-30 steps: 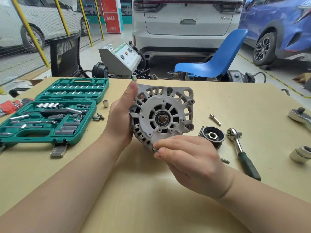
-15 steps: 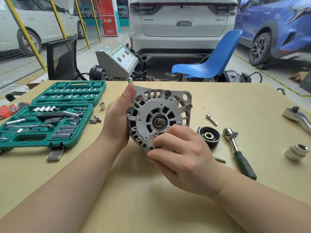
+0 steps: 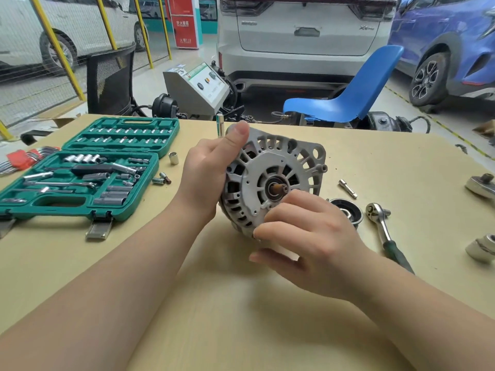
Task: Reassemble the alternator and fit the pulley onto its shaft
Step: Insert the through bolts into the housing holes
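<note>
The left hand (image 3: pixel 207 172) grips the alternator (image 3: pixel 273 180) by its rim, held on edge above the table (image 3: pixel 214 303) with its bare shaft (image 3: pixel 278 188) facing the person, while the right hand (image 3: pixel 308 236) pinches its lower edge (whatever it pinches is hidden), the pulley (image 3: pixel 347 210) lying just beyond that hand's knuckles beside the ratchet (image 3: pixel 383 223).
</note>
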A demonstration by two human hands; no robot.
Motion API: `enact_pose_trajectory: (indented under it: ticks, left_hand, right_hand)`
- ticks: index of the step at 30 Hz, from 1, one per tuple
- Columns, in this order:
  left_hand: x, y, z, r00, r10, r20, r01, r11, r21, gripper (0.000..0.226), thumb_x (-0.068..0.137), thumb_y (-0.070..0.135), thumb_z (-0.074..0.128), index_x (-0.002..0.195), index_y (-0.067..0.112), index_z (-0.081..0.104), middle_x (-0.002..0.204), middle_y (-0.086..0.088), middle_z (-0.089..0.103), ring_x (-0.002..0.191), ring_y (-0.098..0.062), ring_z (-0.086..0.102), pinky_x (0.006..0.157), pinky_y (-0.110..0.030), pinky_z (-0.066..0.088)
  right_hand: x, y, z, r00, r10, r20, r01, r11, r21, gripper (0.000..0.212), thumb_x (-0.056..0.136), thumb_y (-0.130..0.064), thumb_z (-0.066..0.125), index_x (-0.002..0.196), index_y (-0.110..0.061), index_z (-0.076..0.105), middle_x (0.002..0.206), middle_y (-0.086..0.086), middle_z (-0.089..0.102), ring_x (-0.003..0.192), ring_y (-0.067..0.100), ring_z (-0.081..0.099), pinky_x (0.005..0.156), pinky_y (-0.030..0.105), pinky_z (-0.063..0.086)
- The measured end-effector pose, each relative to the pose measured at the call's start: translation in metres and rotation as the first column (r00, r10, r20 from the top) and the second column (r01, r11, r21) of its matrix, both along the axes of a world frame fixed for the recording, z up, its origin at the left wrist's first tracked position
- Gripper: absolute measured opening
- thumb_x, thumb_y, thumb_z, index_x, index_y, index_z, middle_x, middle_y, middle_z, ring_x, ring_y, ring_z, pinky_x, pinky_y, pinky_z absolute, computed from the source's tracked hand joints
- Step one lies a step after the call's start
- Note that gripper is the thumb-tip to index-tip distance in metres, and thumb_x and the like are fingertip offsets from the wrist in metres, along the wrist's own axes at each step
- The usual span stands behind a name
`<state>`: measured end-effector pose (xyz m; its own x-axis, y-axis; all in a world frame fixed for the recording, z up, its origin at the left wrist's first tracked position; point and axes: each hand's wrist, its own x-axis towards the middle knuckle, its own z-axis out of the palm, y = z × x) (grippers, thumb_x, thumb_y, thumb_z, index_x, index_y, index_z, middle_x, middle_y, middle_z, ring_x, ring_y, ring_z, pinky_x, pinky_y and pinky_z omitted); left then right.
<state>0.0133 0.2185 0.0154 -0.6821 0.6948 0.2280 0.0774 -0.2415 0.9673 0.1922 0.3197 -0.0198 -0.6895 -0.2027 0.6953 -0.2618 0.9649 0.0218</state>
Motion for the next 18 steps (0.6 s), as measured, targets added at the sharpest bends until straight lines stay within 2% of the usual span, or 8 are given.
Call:
enact_pose_trajectory:
  ticks: [3, 6, 10, 14, 18]
  left_hand:
    - [-0.002, 0.0, 0.0, 0.999, 0.02, 0.028, -0.019, 0.999, -0.028, 0.081, 0.085, 0.074, 0.069, 0.106, -0.004, 0.077, 0.106, -0.026, 0.079, 0.102, -0.049, 0.076, 0.098, -0.068, 0.057]
    - [-0.004, 0.001, -0.002, 0.999, 0.031, 0.042, -0.03, 0.999, -0.041, 0.083, 0.082, 0.076, 0.07, 0.108, -0.002, 0.078, 0.105, -0.022, 0.08, 0.101, -0.044, 0.078, 0.1, -0.065, 0.058]
    - [-0.008, 0.002, -0.003, 0.994, 0.063, 0.088, -0.059, 0.997, -0.047, 0.094, 0.076, 0.077, 0.074, 0.113, -0.009, 0.072, 0.111, -0.028, 0.077, 0.107, -0.049, 0.074, 0.104, -0.065, 0.056]
    - [-0.012, 0.004, -0.006, 0.987, 0.079, 0.14, -0.072, 0.996, -0.055, 0.076, 0.081, 0.073, 0.075, 0.11, 0.003, 0.081, 0.109, -0.018, 0.081, 0.105, -0.04, 0.078, 0.105, -0.061, 0.057]
    - [-0.014, 0.004, -0.009, 0.98, 0.075, 0.183, -0.064, 0.996, -0.062, 0.061, 0.082, 0.07, 0.075, 0.102, 0.012, 0.085, 0.107, -0.013, 0.083, 0.1, -0.035, 0.08, 0.102, -0.056, 0.06]
  right_hand:
    - [0.001, 0.006, 0.003, 0.996, 0.038, 0.079, -0.038, 0.999, -0.006, 0.014, 0.1, -0.016, 0.066, 0.096, -0.008, 0.077, 0.09, 0.008, 0.066, 0.08, 0.034, 0.054, 0.071, 0.047, 0.046]
    - [-0.001, 0.01, 0.003, 0.998, 0.029, 0.062, -0.029, 1.0, -0.006, 0.012, 0.1, -0.006, 0.065, 0.096, -0.004, 0.076, 0.09, 0.01, 0.066, 0.08, 0.036, 0.055, 0.072, 0.048, 0.047]
    - [-0.004, 0.01, -0.001, 1.0, 0.012, 0.026, -0.013, 1.0, 0.015, 0.011, 0.1, -0.004, 0.065, 0.097, -0.002, 0.075, 0.09, 0.011, 0.065, 0.08, 0.034, 0.054, 0.072, 0.047, 0.048]
    - [-0.006, 0.012, 0.001, 1.0, 0.001, 0.018, -0.001, 1.0, 0.0, 0.012, 0.101, -0.006, 0.065, 0.095, 0.001, 0.073, 0.09, 0.011, 0.064, 0.078, 0.033, 0.052, 0.074, 0.041, 0.048]
    - [-0.009, 0.007, 0.001, 0.999, -0.05, -0.005, 0.05, 0.999, 0.012, 0.024, 0.103, -0.013, 0.065, 0.083, 0.001, 0.069, 0.083, 0.011, 0.061, 0.073, 0.035, 0.051, 0.069, 0.044, 0.048]
